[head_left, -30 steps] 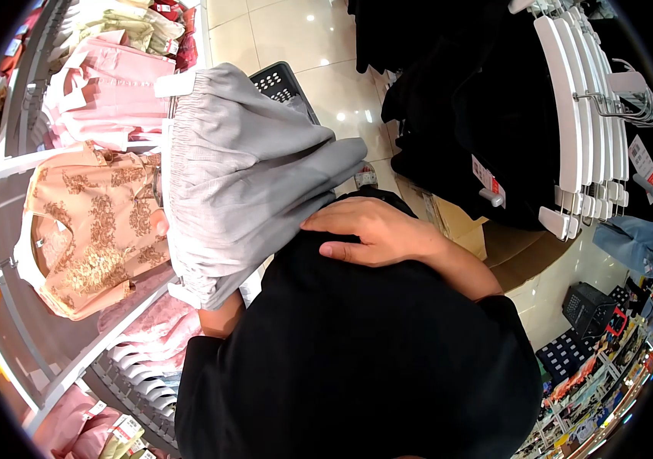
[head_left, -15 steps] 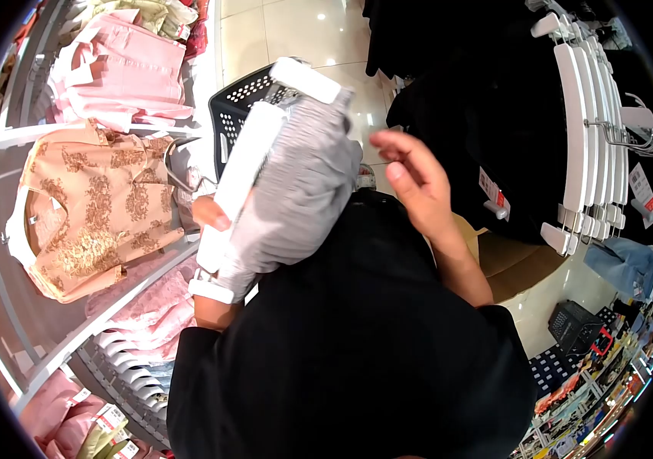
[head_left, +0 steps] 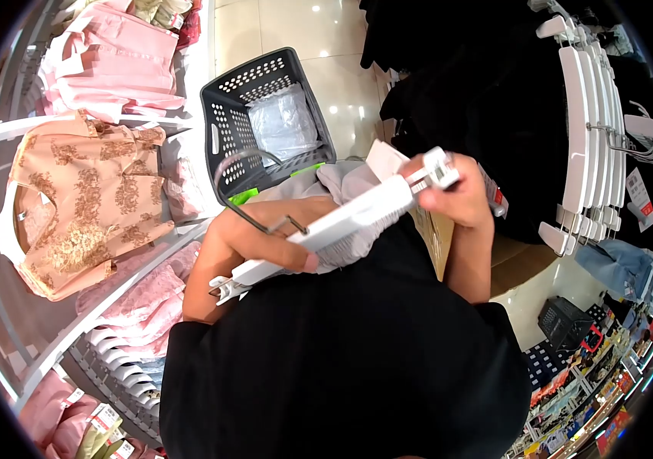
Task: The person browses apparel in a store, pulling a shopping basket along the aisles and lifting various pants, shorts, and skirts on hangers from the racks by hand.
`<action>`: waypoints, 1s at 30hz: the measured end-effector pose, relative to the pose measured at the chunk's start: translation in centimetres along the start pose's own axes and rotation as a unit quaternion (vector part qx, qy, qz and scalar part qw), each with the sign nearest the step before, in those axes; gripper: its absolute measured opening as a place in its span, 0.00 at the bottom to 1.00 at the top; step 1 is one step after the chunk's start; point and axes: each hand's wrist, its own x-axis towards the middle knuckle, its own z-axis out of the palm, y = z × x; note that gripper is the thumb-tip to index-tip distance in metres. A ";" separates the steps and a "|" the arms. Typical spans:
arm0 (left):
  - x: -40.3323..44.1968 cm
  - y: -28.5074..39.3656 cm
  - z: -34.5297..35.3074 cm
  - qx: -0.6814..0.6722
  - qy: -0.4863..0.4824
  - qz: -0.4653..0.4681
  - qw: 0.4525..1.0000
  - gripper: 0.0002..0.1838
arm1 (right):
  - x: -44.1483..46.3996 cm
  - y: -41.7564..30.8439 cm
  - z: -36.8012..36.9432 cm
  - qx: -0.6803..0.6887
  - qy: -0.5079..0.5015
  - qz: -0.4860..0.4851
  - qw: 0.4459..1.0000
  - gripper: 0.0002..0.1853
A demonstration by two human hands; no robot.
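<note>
A white clip hanger (head_left: 357, 218) with a metal hook lies slantwise in front of my body, and the grey gathered garment (head_left: 353, 249) hangs beneath it. My left hand (head_left: 265, 233) is wrapped round the hanger's lower left part, thumb on top. At its upper right end, the fingers of my right hand (head_left: 456, 191) close on the white clip (head_left: 439, 168). The clip at the lower left end sticks out past my left wrist. Part of the grey cloth is hidden behind the hanger and my hands.
A black basket (head_left: 215, 115) holding a clear plastic package (head_left: 284, 122) stands beyond the hanger. On the left rack hang a tan patterned blouse (head_left: 89, 199) and pink shirts (head_left: 123, 61). Black garments (head_left: 479, 99) and white hangers (head_left: 575, 130) are at right, above a cardboard box (head_left: 521, 260).
The hanger and grey garment have turned from upright to slanted and moved right. My right hand has gone from the cloth, through the air, to the clip. More of the basket shows.
</note>
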 end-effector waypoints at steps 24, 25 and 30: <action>5.1 2.3 -1.3 0.073 -0.401 0.117 0.906 0.20 | -1.2 -1.7 -2.3 0.034 -0.387 -0.127 0.913 0.26; 5.3 2.2 -1.2 0.039 -0.390 0.098 0.915 0.19 | -1.5 -1.7 -2.3 0.048 -0.307 -0.085 0.947 0.26; 4.0 -1.3 -4.2 0.046 -0.248 -0.210 0.944 0.24 | -0.2 0.0 -0.4 -0.003 0.064 0.084 0.994 0.26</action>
